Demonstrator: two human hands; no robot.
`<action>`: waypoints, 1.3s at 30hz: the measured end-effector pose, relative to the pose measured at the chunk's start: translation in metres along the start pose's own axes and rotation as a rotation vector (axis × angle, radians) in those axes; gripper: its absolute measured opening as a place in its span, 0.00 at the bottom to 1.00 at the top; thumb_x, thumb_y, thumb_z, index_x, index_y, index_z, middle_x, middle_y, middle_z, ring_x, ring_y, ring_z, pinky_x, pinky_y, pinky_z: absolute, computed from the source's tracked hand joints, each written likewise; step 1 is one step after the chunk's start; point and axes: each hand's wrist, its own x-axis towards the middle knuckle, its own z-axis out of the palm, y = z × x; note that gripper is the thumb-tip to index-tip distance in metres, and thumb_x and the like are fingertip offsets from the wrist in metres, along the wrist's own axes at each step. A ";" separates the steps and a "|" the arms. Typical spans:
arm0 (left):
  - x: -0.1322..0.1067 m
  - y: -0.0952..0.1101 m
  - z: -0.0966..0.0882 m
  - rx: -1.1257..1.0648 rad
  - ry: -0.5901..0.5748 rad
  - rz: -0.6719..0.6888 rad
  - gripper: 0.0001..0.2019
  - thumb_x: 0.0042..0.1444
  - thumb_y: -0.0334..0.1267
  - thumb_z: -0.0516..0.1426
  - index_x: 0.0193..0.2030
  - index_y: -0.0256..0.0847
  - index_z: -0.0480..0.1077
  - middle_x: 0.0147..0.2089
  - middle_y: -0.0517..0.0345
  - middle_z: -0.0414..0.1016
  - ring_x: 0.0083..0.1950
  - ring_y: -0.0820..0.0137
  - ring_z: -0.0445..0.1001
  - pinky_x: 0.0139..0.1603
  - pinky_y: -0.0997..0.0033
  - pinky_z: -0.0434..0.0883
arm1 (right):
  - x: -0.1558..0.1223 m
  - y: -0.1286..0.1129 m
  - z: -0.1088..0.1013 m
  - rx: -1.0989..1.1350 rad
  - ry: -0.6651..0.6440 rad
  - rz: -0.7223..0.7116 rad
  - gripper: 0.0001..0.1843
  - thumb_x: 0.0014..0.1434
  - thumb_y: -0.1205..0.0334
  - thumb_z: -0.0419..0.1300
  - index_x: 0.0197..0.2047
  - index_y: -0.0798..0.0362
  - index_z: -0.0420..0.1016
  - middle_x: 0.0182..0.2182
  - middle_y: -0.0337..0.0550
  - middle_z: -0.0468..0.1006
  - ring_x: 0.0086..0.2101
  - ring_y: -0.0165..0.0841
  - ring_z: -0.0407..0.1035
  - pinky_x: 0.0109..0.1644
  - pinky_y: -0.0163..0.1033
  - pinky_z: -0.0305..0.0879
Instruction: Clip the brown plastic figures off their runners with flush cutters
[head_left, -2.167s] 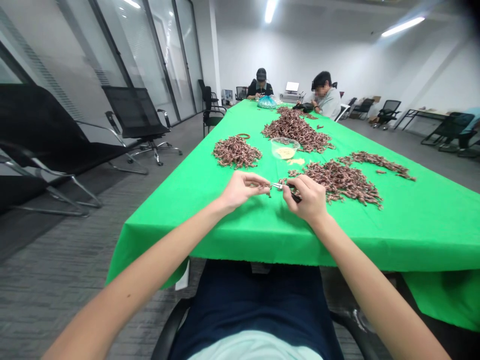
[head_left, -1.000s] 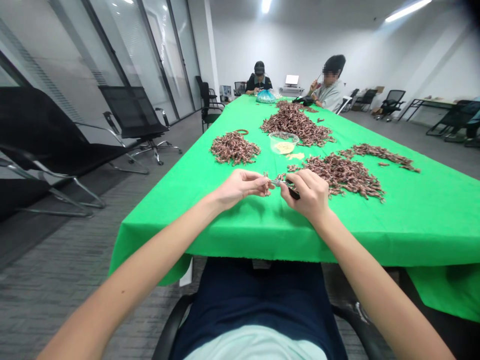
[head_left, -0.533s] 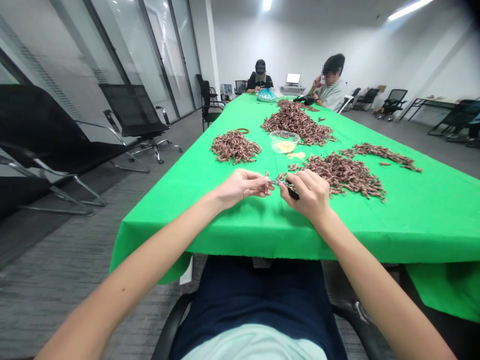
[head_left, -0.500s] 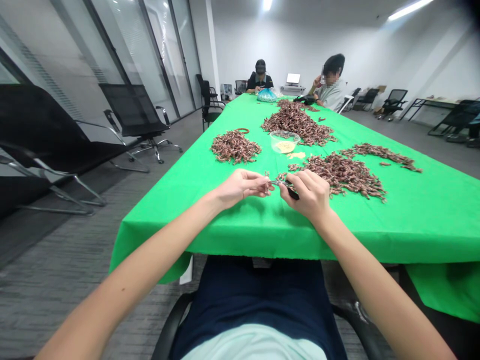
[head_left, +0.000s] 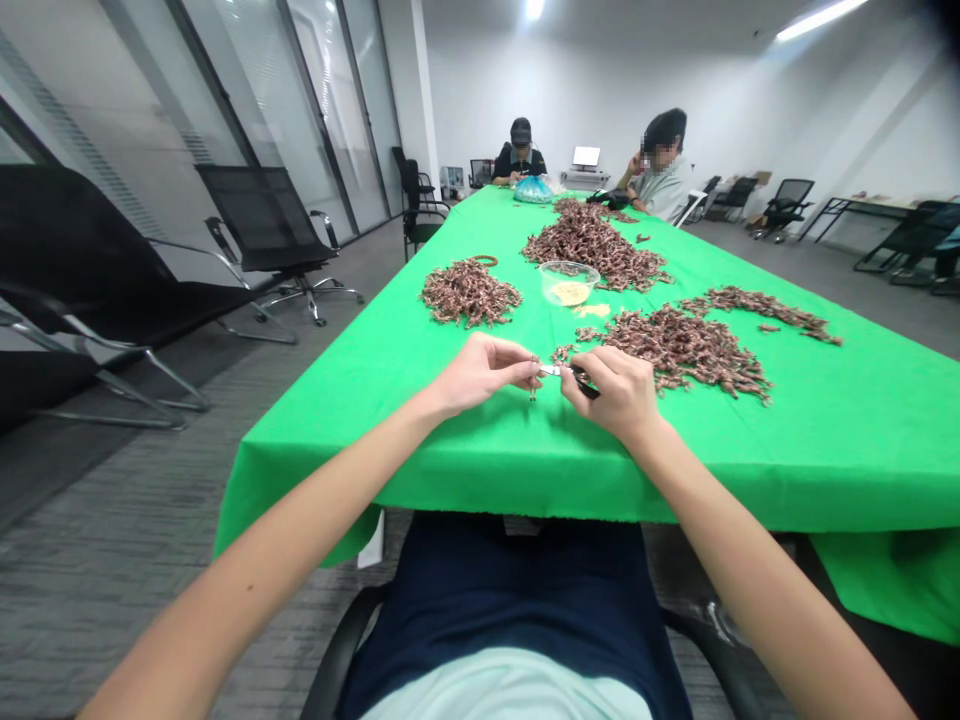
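My left hand is closed in a pinch on a small brown knobbly piece, which hangs down below the fingertips. My right hand is wrapped round small pliers with a dark handle, mostly covered by the fingers. Their silver tip points left and reaches the left fingertips; whether the jaws grip the piece is too small to tell. Just beyond the right hand lies a pile of similar brown pieces, with a few loose ones near the tool.
Past my hands, a clear plastic tub holds pale bits, some spilled beside it. Another brown pile lies left, a larger one farther back. Two people sit at the far end of the green-covered table. Chairs stand left.
The small piece hangs lower and more upright from my left fingertips. More of the silver pliers tip shows. The left fingers have shifted slightly; both hands stay in nearly the same place.
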 end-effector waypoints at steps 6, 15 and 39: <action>0.001 -0.005 0.001 0.080 0.030 0.082 0.14 0.51 0.40 0.69 0.41 0.32 0.81 0.37 0.47 0.84 0.36 0.65 0.81 0.42 0.67 0.78 | -0.001 0.000 0.003 0.063 -0.036 0.068 0.11 0.64 0.57 0.58 0.32 0.53 0.75 0.25 0.41 0.77 0.26 0.30 0.70 0.30 0.37 0.59; 0.000 -0.002 0.000 0.141 0.029 0.100 0.17 0.46 0.37 0.72 0.42 0.32 0.80 0.39 0.45 0.84 0.38 0.63 0.82 0.44 0.65 0.79 | 0.000 -0.001 0.004 0.128 -0.072 0.151 0.14 0.65 0.55 0.57 0.32 0.52 0.76 0.26 0.41 0.79 0.26 0.30 0.72 0.31 0.36 0.61; 0.000 -0.001 -0.003 0.043 0.079 0.036 0.17 0.47 0.39 0.71 0.43 0.33 0.81 0.42 0.43 0.84 0.43 0.60 0.82 0.48 0.61 0.78 | 0.002 -0.003 0.005 0.187 -0.074 0.209 0.12 0.65 0.56 0.56 0.34 0.51 0.77 0.29 0.42 0.81 0.29 0.32 0.74 0.33 0.36 0.65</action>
